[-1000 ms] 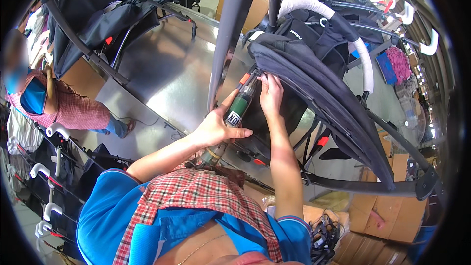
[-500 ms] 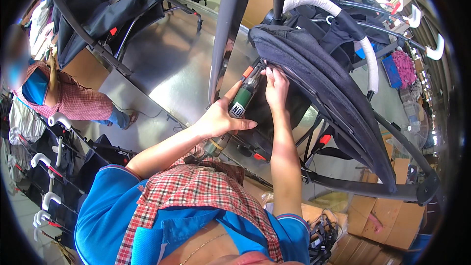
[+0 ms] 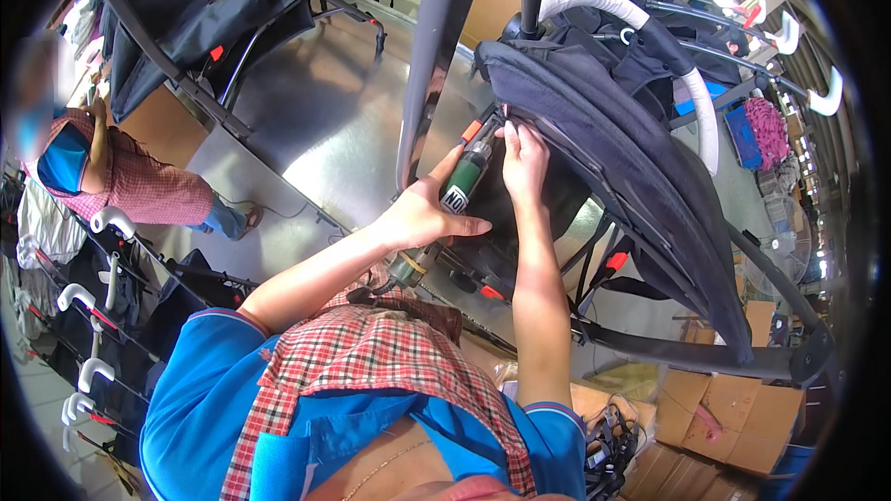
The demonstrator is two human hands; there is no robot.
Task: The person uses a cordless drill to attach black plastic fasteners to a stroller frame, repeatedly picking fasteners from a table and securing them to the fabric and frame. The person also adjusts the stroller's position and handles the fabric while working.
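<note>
Left of the canopy (image 3: 617,153), the left grip (image 3: 422,215) clasps the driver (image 3: 465,176), while the right grip (image 3: 525,165) near the canopy's edge shows no clear hold, seemingly an aligning step calling for steady aim.

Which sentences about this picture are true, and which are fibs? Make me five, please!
1. The left hand holds a green tool. True.
2. The right hand is tucked in a pocket. False: it is by the green tool's tip, near the edge of the dark fabric hood.
3. The camera wearer's apron is plain yellow. False: it is checked, with red in it.
4. The curved handlebar has white wrapping. True.
5. The other person is on the picture's right. False: on its left.
</note>
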